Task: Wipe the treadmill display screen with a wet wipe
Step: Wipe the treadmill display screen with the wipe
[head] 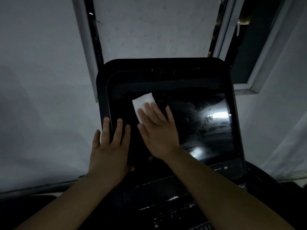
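The treadmill display screen [199, 123] is a dark glossy panel in a black rounded frame, tilted toward me, with wet streaks and light reflections on its right half. A folded white wet wipe [142, 101] lies flat against the screen's upper left part. My right hand [157, 128] presses on the wipe with fingers spread flat, covering its lower end. My left hand [110, 146] rests flat on the left edge of the console frame, fingers apart, holding nothing.
Below the screen runs the dark console [182, 205] with faint white markings. Behind the display stands a white-framed window [86, 47] with a pale blind [154, 30]. White walls are on both sides. The room is dim.
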